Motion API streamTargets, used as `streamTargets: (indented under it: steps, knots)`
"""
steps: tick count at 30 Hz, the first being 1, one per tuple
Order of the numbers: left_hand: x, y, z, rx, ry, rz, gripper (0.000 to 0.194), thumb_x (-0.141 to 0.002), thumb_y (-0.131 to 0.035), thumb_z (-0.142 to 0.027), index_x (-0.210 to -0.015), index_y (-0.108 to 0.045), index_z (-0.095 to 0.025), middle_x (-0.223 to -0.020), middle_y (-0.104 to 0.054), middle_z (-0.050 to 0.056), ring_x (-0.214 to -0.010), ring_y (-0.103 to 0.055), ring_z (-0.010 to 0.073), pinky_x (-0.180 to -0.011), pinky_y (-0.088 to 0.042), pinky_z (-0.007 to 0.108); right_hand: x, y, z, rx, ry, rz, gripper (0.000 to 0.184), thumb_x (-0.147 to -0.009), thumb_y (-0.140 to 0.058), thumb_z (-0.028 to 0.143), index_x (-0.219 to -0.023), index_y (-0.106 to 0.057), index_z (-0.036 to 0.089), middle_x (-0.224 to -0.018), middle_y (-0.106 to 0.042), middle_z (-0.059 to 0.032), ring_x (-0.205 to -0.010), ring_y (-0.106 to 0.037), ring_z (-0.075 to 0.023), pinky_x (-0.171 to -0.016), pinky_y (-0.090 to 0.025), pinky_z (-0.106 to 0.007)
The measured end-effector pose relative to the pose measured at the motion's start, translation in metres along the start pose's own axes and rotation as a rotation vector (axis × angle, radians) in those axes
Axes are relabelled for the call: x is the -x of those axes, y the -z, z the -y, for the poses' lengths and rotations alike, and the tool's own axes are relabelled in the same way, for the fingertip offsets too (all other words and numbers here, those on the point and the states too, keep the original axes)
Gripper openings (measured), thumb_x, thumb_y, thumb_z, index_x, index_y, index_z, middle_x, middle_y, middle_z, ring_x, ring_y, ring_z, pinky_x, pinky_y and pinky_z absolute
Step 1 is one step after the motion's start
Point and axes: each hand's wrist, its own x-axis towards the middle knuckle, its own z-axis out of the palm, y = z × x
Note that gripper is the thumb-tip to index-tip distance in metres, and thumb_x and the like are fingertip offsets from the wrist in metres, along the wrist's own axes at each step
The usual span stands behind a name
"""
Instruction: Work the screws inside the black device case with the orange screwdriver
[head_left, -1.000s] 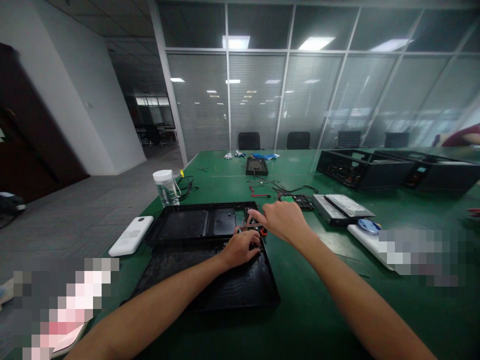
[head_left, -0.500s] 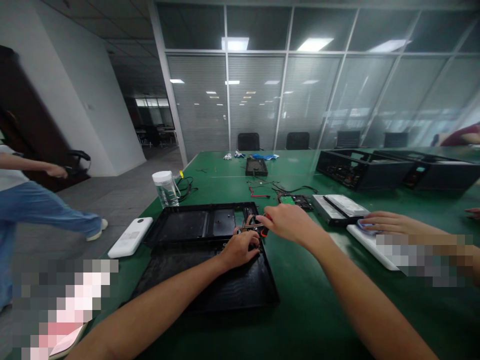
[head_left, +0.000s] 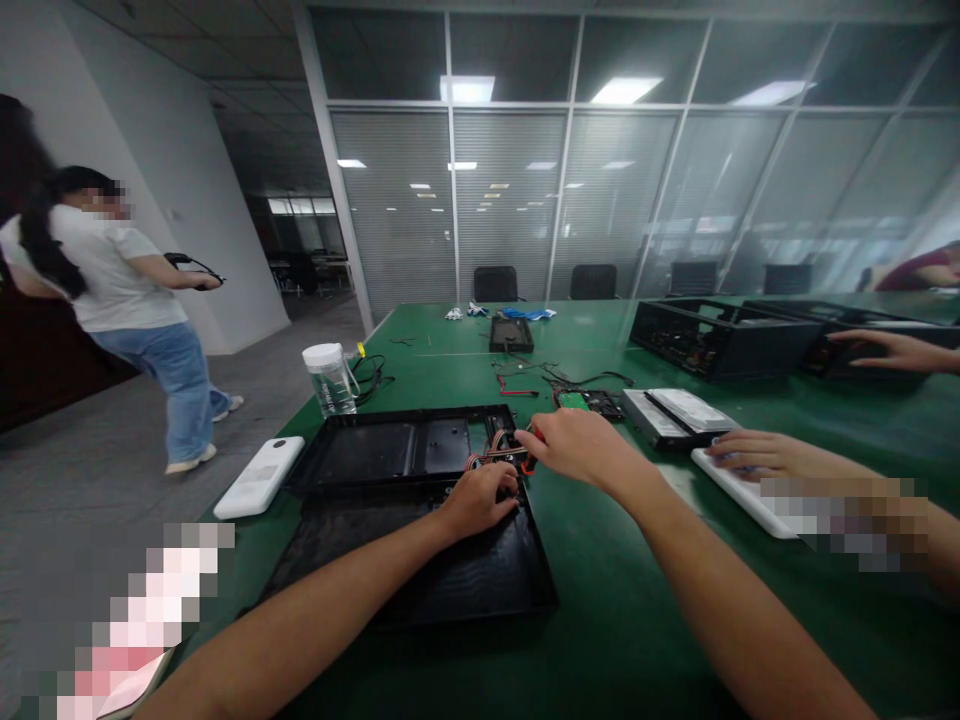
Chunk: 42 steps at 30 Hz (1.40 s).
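A black plastic case (head_left: 450, 570) lies opened on the green table, its rear half (head_left: 375, 448) hinged up behind the front one. My left hand (head_left: 484, 497) rests at the case's inner right side, thumb and fingers closed together; what they pinch is hidden. Just behind it my right hand (head_left: 570, 440) is wrapped round a red and black screwdriver (head_left: 531, 458), held roughly upright, its tip out of sight. Bundled coloured wires (head_left: 491, 455) run beside both hands.
Left of the case are a white power bank-like block (head_left: 261, 478) and a clear bottle (head_left: 330, 380). A circuit board (head_left: 589, 402) and a drive (head_left: 675, 415) lie to the right. A co-worker's hand (head_left: 780, 455) rests on a white block. Dark computer cases (head_left: 727, 340) stand behind.
My hands stay almost where they were. The walking person at the left has moved farther off. Another hand has come into view over the dark cases at the right.
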Motion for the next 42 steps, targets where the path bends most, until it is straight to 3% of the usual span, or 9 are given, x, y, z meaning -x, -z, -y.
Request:
streamTargets:
  steps: [5,12,19,22,26,30,33,37,42]
  knots:
    - [0.000,-0.002,0.001,0.000,0.003,-0.005,0.034,-0.071,-0.061,-0.017,-0.102,-0.046,-0.019,-0.092,-0.065,0.003,-0.091,-0.060,0.0182,-0.084,-0.042,0.032,0.002,0.002,0.001,-0.023,0.074,-0.007,0.045,-0.090,-0.024,0.047,-0.100,-0.056,0.017,-0.087,-0.066,-0.0115,-0.081,-0.063,-0.0256,-0.068,-0.042,-0.033]
    - [0.000,0.000,0.001,-0.024,-0.008,0.005,0.037,-0.072,-0.061,-0.017,-0.105,-0.045,-0.018,-0.092,-0.065,0.003,-0.089,-0.060,0.0181,-0.081,-0.043,0.031,0.002,0.000,0.005,0.037,0.007,-0.050,0.047,-0.089,-0.025,0.048,-0.101,-0.056,0.015,-0.086,-0.066,-0.0128,-0.082,-0.063,-0.0275,-0.069,-0.042,-0.035]
    - [0.002,0.001,0.000,-0.100,-0.076,0.007,0.030,-0.076,-0.058,-0.019,-0.103,-0.047,-0.018,-0.094,-0.062,0.003,-0.091,-0.058,0.0172,-0.083,-0.042,0.030,-0.002,-0.004,-0.004,-0.002,0.068,-0.079,0.048,-0.088,-0.027,0.049,-0.080,-0.063,0.017,-0.078,-0.065,-0.0115,-0.076,-0.061,-0.0235,-0.065,-0.039,-0.030]
    - [0.003,0.002,-0.002,-0.130,-0.098,-0.001,0.024,-0.078,-0.058,-0.020,-0.100,-0.049,-0.018,-0.092,-0.061,0.003,-0.089,-0.057,0.0161,-0.081,-0.042,0.028,-0.006,-0.011,-0.034,-0.221,0.130,-0.105,0.040,-0.085,-0.037,0.048,-0.073,-0.060,0.017,-0.068,-0.062,-0.0054,-0.065,-0.057,-0.0169,-0.059,-0.037,-0.026]
    - [0.004,0.005,-0.004,-0.159,-0.150,0.015,0.013,-0.081,-0.054,-0.021,-0.093,-0.053,-0.017,-0.090,-0.061,0.003,-0.087,-0.056,0.0156,-0.078,-0.043,0.027,-0.001,-0.048,-0.094,-0.896,0.087,-0.088,0.038,-0.083,-0.040,0.051,-0.076,-0.056,0.017,-0.049,-0.048,0.0041,-0.044,-0.045,-0.0102,-0.046,-0.033,-0.022]
    - [0.004,0.006,-0.004,-0.159,-0.241,0.119,0.011,-0.082,-0.053,-0.023,-0.091,-0.058,-0.019,-0.089,-0.063,0.003,-0.089,-0.056,0.0158,-0.078,-0.042,0.025,0.008,-0.110,-0.135,-1.609,-0.204,-0.377,0.037,-0.078,-0.047,0.053,-0.081,-0.054,0.017,-0.045,-0.042,0.0075,-0.037,-0.040,-0.0082,-0.036,-0.030,-0.020]
    - [0.004,0.006,-0.006,-0.128,-0.264,0.142,0.030,-0.079,-0.058,-0.027,-0.108,-0.053,-0.020,-0.087,-0.065,0.002,-0.092,-0.056,0.0172,-0.081,-0.042,0.027,0.008,-0.139,-0.145,-1.813,-0.429,-0.720,0.035,-0.072,-0.055,0.052,-0.079,-0.053,0.018,-0.054,-0.050,0.0056,-0.042,-0.047,-0.0071,-0.037,-0.035,-0.017]
    - [0.007,0.007,-0.008,-0.105,-0.286,0.116,0.053,-0.075,-0.061,-0.038,-0.121,-0.043,-0.017,-0.097,-0.063,0.005,-0.095,-0.055,0.0201,-0.086,-0.042,0.031,0.003,-0.140,-0.147,-1.791,-0.426,-1.008,0.034,-0.065,-0.067,0.045,-0.082,-0.053,0.019,-0.074,-0.060,0.0026,-0.058,-0.057,-0.0076,-0.053,-0.048,-0.019]
    - [0.010,0.008,-0.010,-0.162,-0.269,-0.012,0.047,-0.083,-0.050,-0.036,-0.122,-0.038,-0.014,-0.105,-0.057,0.010,-0.090,-0.056,0.0188,-0.082,-0.045,0.032,0.014,-0.120,-0.131,-1.344,-0.273,-1.034,0.027,-0.075,-0.059,0.042,-0.067,-0.046,0.020,-0.061,-0.051,0.0047,-0.056,-0.052,-0.0099,-0.058,-0.047,-0.024]
